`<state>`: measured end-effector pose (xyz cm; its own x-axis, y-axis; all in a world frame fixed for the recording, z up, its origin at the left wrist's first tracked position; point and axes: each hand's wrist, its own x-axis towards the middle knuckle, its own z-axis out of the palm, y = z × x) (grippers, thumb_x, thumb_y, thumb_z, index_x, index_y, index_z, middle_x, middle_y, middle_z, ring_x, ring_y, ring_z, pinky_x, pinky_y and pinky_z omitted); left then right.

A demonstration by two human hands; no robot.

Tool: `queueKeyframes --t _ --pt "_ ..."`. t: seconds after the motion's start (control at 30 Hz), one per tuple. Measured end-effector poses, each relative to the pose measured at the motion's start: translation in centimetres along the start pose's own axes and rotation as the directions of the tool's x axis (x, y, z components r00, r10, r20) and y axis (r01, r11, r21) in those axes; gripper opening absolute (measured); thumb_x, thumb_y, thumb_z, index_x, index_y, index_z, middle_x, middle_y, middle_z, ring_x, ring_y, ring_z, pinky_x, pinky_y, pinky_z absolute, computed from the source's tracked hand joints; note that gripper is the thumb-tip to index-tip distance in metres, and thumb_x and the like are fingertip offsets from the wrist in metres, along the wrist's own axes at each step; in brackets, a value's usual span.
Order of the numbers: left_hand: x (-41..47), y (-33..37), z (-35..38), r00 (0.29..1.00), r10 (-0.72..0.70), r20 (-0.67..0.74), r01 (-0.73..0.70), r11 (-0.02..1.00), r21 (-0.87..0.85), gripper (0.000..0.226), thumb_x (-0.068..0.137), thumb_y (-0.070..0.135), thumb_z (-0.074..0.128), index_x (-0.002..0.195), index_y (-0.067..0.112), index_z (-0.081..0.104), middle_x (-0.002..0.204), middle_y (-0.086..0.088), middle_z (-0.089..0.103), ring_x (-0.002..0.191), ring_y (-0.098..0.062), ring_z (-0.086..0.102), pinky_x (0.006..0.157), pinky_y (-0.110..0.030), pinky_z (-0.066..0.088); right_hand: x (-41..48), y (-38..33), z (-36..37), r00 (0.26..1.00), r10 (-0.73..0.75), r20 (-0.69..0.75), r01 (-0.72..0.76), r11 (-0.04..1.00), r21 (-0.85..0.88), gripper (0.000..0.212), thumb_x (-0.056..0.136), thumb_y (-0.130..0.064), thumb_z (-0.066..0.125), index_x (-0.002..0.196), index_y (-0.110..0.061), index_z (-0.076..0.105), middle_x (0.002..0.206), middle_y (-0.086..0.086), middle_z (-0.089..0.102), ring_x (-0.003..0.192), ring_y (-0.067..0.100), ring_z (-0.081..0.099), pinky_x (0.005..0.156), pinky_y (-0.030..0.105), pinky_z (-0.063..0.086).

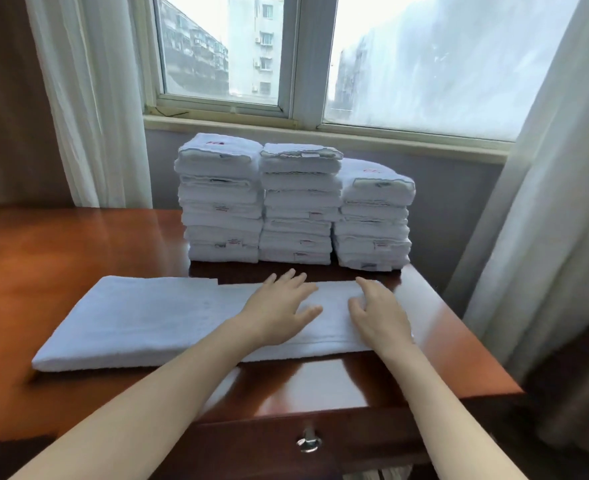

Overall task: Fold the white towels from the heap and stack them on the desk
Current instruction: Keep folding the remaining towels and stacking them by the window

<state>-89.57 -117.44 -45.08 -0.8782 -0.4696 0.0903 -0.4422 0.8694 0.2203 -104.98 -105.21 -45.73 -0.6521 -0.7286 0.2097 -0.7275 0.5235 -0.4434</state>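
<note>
"Head camera: how many loose towels does the person have on the bench (78,244)?"

"One. A single white towel (147,317) lies folded into a long band across the near half, running from nine o'clock to three o'clock."

"And the hands?"

"Two, both on that towel's three o'clock end. The left hand (281,308) lies flat, fingers straight and pointing to twelve o'clock. The right hand (378,308) sits just beside it, fingers spread and relaxed on the cloth. Neither one grips anything."

"What about the folded ones?"

"Three piles at twelve o'clock from the hands, standing side by side and touching. The left stack (220,199) and the middle stack (300,206) are about level; the right stack (372,223) is lower. The layers blur together, so the count within each pile cannot be told."

"Anything else?"

"One drawer knob (308,441) at six o'clock, below the bench edge. One window (224,46) behind the piles, with two curtains, one at ten o'clock (92,98) and one at two o'clock (545,202)."
</note>
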Motion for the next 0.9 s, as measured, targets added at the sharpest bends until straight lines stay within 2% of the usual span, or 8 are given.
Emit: queueKeyframes --t 0.2,0.33,0.53,0.6,0.67,0.73,0.8,0.9 --pt "2.6 3.7 2.4 0.991 0.125 0.043 -0.126 0.992 0.011 0.054 0.103 0.047 0.034 0.153 0.025 0.031 0.164 -0.004 0.017 0.151 -0.019 0.009 0.122 -0.038 0.01 -0.3 3.1 -0.2 0.992 0.122 0.008 -0.121 0.988 -0.097 0.05 0.096 -0.039 0.043 0.141 -0.017 0.043 0.137 0.005 0.053 0.127 0.028 0.043 0.101 0.038 0.036" --pt "2.8 4.0 4.1 0.984 0.155 0.088 -0.163 0.983 0.088 0.054 0.105 0.046 0.023 0.156 0.029 0.019 0.165 -0.005 0.008 0.152 -0.021 0.002 0.121 -0.042 0.001 -0.3 3.2 0.4 0.992 0.114 -0.053 -0.122 0.973 -0.196 0.059 0.096 -0.047 0.04 0.148 -0.02 0.035 0.139 0.006 0.048 0.128 0.028 0.041 0.104 0.04 0.033" --pt "2.9 3.7 4.5 0.986 0.152 0.063 -0.156 0.986 0.064 0.054 0.104 0.046 0.022 0.156 0.031 0.018 0.166 -0.002 0.005 0.152 -0.019 0.0 0.121 -0.04 -0.002 1.4 2.2 -1.5 0.974 0.188 0.126 -0.143 0.942 -0.303 0.061 0.095 -0.052 0.042 0.143 -0.016 0.033 0.13 0.009 0.051 0.114 0.03 0.056 0.074 0.037 0.041" --pt "2.9 3.7 4.3 0.988 0.13 0.08 -0.13 0.991 0.001 0.052 0.105 0.045 0.026 0.155 0.032 0.022 0.166 0.001 0.007 0.152 -0.016 0.0 0.121 -0.038 -0.003 1.7 1.9 -2.3 0.971 0.187 0.15 -0.143 0.953 -0.266 0.056 0.091 -0.048 0.048 0.136 -0.017 0.04 0.126 0.004 0.057 0.114 0.027 0.057 0.074 0.035 0.042" --pt "3.1 3.8 3.6 0.99 0.098 0.1 -0.08 0.982 -0.169 0.05 0.105 0.044 0.027 0.154 0.031 0.029 0.164 0.004 0.013 0.151 -0.01 0.003 0.121 -0.032 -0.002 1.9 1.5 -2.8 0.974 0.17 0.149 -0.157 0.983 -0.096 0.062 0.087 -0.037 0.054 0.144 -0.021 0.036 0.137 -0.001 0.054 0.124 0.023 0.053 0.084 0.035 0.044" --pt "3.3 4.3 2.2 0.992 0.049 0.117 0.018 0.857 -0.516 0.048 0.106 0.043 0.027 0.15 0.028 0.038 0.159 0.007 0.031 0.145 -0.002 0.021 0.117 -0.021 0.012 1.9 0.7 -3.4 0.989 0.112 0.093 -0.128 0.973 0.193 0.074 0.084 -0.026 0.06 0.153 -0.022 0.031 0.147 -0.002 0.048 0.133 0.019 0.047 0.101 0.034 0.044" --pt "3.5 4.4 0.1 0.992 -0.009 0.13 0.113 0.558 -0.822 0.043 0.106 0.044 0.028 0.134 0.029 0.057 0.135 0.009 0.061 0.127 -0.002 0.051 0.098 -0.015 0.04 1.9 -0.7 -3.9 0.996 0.084 0.033 -0.089 0.844 0.529 0.076 0.082 -0.017 0.066 0.152 -0.019 0.035 0.14 0.0 0.055 0.125 0.015 0.054 0.101 0.028 0.046" --pt "3.0 2.9 -3.5 0.975 -0.137 0.176 0.213 0.333 -0.919 0.052 0.101 0.06 0.026 0.111 0.034 0.07 0.106 0.006 0.075 0.101 -0.012 0.07 0.075 -0.022 0.054 1.8 -3.5 -4.1 0.998 0.01 0.069 -0.062 0.596 0.8 0.081 0.081 -0.005 0.072 0.152 -0.016 0.034 0.129 0.001 0.059 0.11 0.011 0.061 0.085 0.016 0.05"
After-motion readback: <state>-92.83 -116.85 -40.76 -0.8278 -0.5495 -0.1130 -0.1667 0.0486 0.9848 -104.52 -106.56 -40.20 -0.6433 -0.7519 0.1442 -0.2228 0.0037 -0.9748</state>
